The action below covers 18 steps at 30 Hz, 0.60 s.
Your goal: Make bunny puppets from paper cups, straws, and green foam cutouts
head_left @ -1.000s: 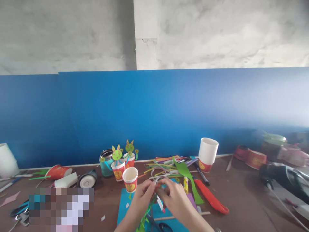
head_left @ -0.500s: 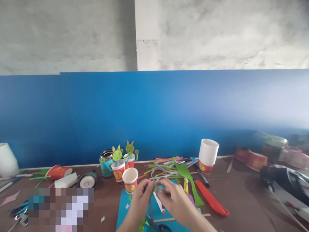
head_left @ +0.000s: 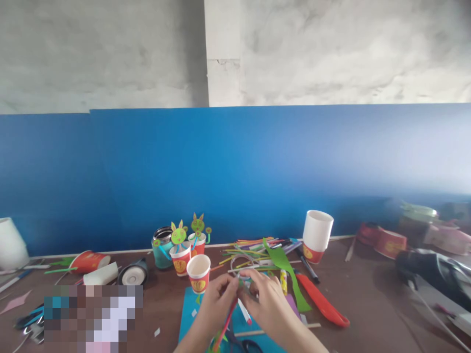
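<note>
My left hand (head_left: 221,299) is closed, its thumb and forefinger pinching something small at the centre. A thin red and green strip (head_left: 226,326) hangs below these fingers. My right hand (head_left: 263,299) meets it, fingertips pressed together; what they hold is too small to make out. Beneath both hands lies a blue sheet (head_left: 187,318) with dark scissors (head_left: 250,345) and a white marker with a pink tip (head_left: 244,312). An open paper cup (head_left: 198,273) stands just left of my hands.
Two cups with green paper figures (head_left: 179,236) stand beside a teal flask (head_left: 164,250). Thin coloured sticks (head_left: 246,247), a green paper strip (head_left: 290,279) and a red case (head_left: 322,301) lie behind and right. Stacked white cups (head_left: 318,233) stand at the back right.
My fingers have shifted slightly around the small thing between them. A reddish strip now shows below my left hand, where a greenish one was visible before.
</note>
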Tool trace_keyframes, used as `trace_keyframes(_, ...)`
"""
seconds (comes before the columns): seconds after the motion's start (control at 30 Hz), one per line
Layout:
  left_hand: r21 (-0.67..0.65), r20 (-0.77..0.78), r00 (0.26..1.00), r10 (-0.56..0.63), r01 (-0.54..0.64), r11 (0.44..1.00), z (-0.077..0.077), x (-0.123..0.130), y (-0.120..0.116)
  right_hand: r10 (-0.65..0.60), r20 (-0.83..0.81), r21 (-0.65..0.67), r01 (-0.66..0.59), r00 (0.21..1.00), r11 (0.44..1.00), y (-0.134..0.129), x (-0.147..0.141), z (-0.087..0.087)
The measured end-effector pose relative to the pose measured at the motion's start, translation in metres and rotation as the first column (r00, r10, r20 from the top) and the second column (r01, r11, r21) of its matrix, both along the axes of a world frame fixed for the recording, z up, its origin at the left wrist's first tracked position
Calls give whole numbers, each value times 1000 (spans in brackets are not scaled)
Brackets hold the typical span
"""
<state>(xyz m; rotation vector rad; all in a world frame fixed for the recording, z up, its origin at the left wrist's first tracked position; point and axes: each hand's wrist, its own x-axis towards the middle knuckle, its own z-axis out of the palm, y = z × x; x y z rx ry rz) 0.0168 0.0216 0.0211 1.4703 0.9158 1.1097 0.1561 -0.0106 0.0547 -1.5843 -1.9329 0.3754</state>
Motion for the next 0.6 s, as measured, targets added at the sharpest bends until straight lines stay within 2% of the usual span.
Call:
trace_keyframes(0.13,-39,-9,999,-37,36,999,-5,3,-2,55,4,-11,-55,998,998,-3,2,3)
trace_keyframes(0.2,-10,-54,999,2,-3,1000,-7,1,-1,103,0,-49,-103,995,993,-5,3,5)
trace_keyframes(0.27,75,-148,986,73,-62,995,-6,-2,-1,123,-4,-63,-123,992,990,-6,3,5)
trace_keyframes(0.33,142,-216,966,145,-116,983,-2,-5,-3,81,10,-49,-81,997,996,-4,4,3)
trace_keyframes(0.4,150,-233,958,169,-136,979,4,-7,-5,26,36,-42,-24,999,999,-1,5,-2)
trace_keyframes(0.5,69,-216,971,103,-90,994,10,-8,-6,-1,56,-41,3,998,999,6,7,-9)
trace_keyframes(0.6,-3,-218,976,13,-14,1000,7,-9,-1,18,62,-28,-17,998,999,11,9,-13)
